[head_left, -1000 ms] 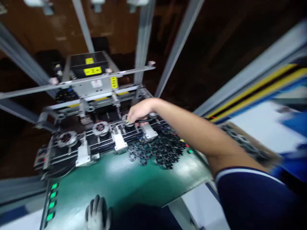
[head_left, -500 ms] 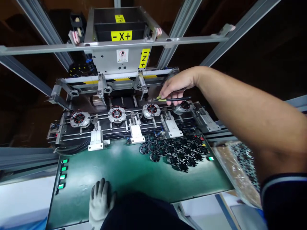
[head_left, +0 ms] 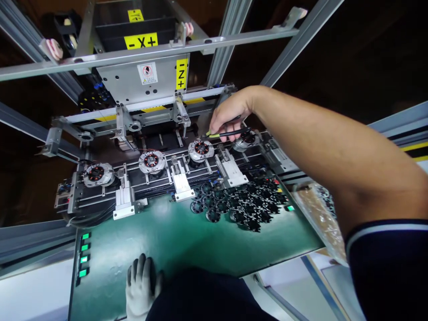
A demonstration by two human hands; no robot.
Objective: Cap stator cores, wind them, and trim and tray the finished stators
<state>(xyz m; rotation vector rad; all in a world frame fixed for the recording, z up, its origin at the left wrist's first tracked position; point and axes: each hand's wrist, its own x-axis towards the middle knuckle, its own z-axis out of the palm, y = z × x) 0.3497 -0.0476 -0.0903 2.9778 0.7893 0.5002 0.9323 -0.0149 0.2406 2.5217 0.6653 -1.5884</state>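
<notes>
My bare right hand [head_left: 229, 120] is closed around a pair of pliers [head_left: 230, 132] with yellow and black handles. The small metal tip points left, just above the rear edge of a wound motor stator [head_left: 201, 150] in a round silver holder; whether it touches a wire I cannot tell. Under and behind my right fingers sits another stator holder [head_left: 245, 141], partly covered. Two more copper-wound stators, one left of centre [head_left: 152, 161] and one at far left [head_left: 96, 174], sit in the same row. My gloved left hand [head_left: 141, 285] lies flat on the green tabletop [head_left: 174, 238], fingers stretched out.
Several black stator cores [head_left: 240, 203] stand grouped at the table's right. Green-lit buttons [head_left: 83, 258] line the left edge. A metal crossbar [head_left: 227, 42] and the machine head [head_left: 133, 80] hang above the row. A plastic-lined box [head_left: 321, 218] stands at right.
The camera view has shifted and tilted, so the machine appears further left. My right hand still holds the pliers near the same stator, and my left hand still rests on the table.
</notes>
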